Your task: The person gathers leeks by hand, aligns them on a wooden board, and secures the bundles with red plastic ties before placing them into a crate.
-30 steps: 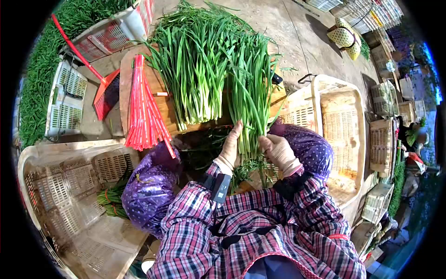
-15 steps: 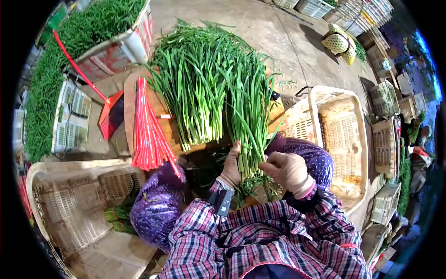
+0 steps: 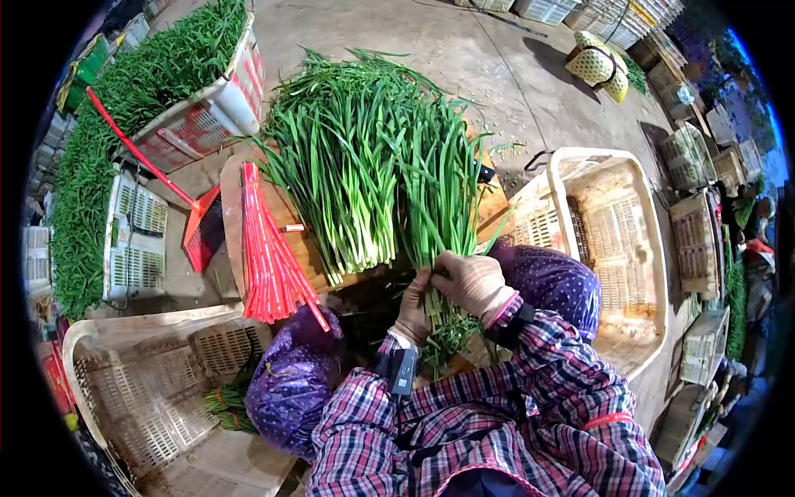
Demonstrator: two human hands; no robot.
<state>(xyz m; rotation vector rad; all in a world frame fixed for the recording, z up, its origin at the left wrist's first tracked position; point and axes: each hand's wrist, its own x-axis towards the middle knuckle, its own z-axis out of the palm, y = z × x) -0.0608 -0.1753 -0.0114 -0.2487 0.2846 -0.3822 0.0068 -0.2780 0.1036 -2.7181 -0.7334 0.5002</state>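
My left hand, gloved, is wrapped round the lower stems of a bunch of garlic chives from the left side. From the right, my gloved right hand closes on the same stems, its fingers and thumb beside the left thumb. Trimmings and loose leaves hang below both hands. To the left of the bunch, a wide pile of garlic chives lies on a wooden board, pale stem ends towards me. A fan of red-and-white tie strips sits on the board's left side.
Plastic crates flank me, one at lower left with tied greens inside, another at right. A red dustpan stands behind the left crate. Further off are a crate heaped with greens and a yellow patterned hat.
My right hand has moved left and slightly up, from the bunch's right side onto the stems beside my left hand. The camera view has shifted a little.
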